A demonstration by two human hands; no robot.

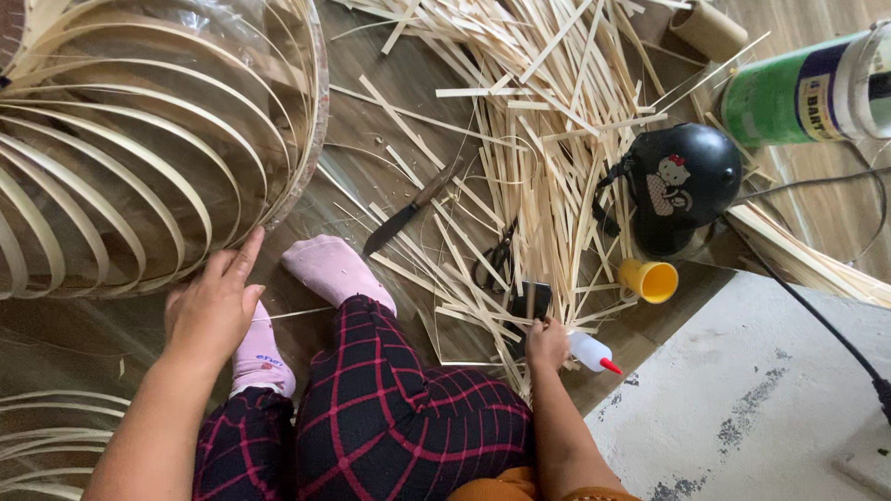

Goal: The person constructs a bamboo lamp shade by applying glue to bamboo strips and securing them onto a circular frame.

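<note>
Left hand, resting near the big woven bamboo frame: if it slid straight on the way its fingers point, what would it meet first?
Most likely the left hand would meet the rim of the large round bamboo-strip frame first; its index fingertip already lies just short of that edge. Depth is unclear, so it may already touch.

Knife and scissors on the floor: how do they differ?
The knife lies mostly on bare floor, its dark blade pointing toward the pink-socked foot; the scissors lie half buried among the bamboo strips. The knife is one long straight piece; the scissors show looped handles. Both lie untouched, apart from either hand.
</note>
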